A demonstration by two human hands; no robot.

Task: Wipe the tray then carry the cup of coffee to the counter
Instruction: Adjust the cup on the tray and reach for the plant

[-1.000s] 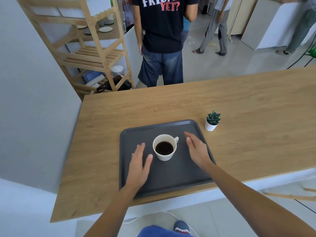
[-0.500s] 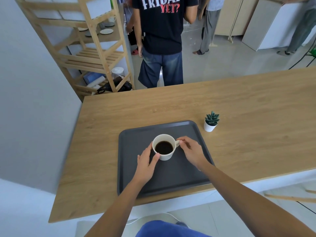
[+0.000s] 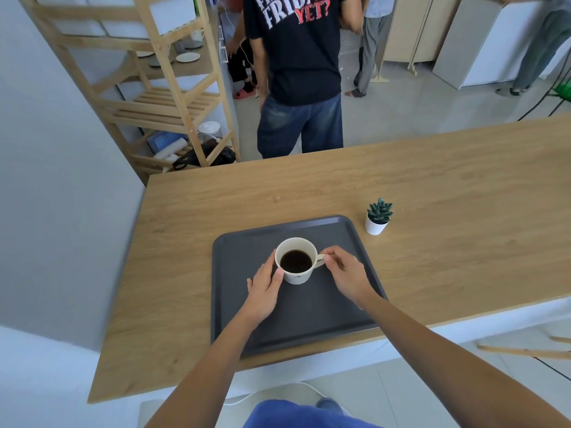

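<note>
**Cup gripped on tray, both hands**

Cup of coffee (image 3: 296,261) sits upright near the middle of the dark tray (image 3: 238,307), bare tray surface on all sides. Tray lies at the counter (image 3: 448,211) near edge; wide bare wood beyond and to the right. Potted succulent (image 3: 377,216) stands just off the tray's far right corner. Left hand (image 3: 264,284) cups the cup's side; right hand (image 3: 346,273) pinches the handle.

The right hand (image 3: 346,273) hides most of the cup's handle (image 3: 320,260); the desk (image 3: 463,186) runs off the right edge.
</note>
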